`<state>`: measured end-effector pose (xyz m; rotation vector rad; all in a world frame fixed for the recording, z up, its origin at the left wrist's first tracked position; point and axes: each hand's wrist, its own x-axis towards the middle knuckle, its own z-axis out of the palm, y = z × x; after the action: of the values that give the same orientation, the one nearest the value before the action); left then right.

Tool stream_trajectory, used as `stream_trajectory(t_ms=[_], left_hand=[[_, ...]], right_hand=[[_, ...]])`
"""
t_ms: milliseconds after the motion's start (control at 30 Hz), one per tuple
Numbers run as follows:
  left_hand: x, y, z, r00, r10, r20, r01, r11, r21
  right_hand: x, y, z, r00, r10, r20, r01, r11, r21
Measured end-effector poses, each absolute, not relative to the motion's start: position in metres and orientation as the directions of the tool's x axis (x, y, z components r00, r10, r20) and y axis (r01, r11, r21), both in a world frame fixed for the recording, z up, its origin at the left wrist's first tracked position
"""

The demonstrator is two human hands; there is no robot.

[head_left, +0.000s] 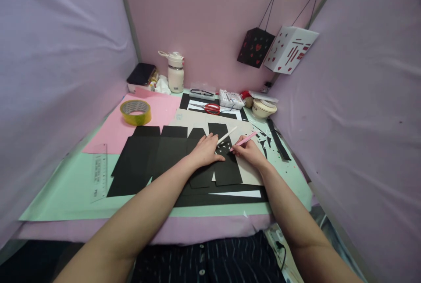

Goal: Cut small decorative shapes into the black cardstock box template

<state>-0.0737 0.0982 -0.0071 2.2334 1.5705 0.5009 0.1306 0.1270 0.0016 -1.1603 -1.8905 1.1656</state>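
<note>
A folded-out black card [174, 149], with tabs along its top and bottom edges, lies across the table. My left hand [206, 151] rests flat on its right part, fingers stretched out. A slim white pen [227, 135] slants from beside those fingers; whether they touch it I cannot tell. In my right hand [250, 151] is a pink pen-style craft knife [246, 139], its tip down at the card's right panel. Small pale cut-out openings [224, 147] show in that panel between my hands. Under the card is a pale board [251, 171].
Black paper scraps [263, 142] and a black strip [279, 140] lie at right. Behind are red-handled scissors [212, 108], a bowl [264, 108] and a white bottle [176, 77]. Yellow tape [136, 118] and a clear ruler [99, 171] lie left. Two paper lanterns [255, 47] hang above.
</note>
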Motion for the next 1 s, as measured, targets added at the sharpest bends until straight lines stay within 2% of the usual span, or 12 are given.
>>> stream_trajectory(t_ms=[200,1000], left_hand=[[-0.0737,0.0986,-0.0085,0.319,0.945,0.077,0.817,-0.315,0.483],[-0.0734,0.0991,-0.0082,0.322,0.944,0.078,0.813,-0.317,0.489]], right_hand=[[0.1303,0.125,0.0047,-0.469,0.881,0.062,0.361,0.255,-0.897],[0.1291,0.1269,0.0022,-0.459,0.886,0.068,0.375,0.262,-0.89]])
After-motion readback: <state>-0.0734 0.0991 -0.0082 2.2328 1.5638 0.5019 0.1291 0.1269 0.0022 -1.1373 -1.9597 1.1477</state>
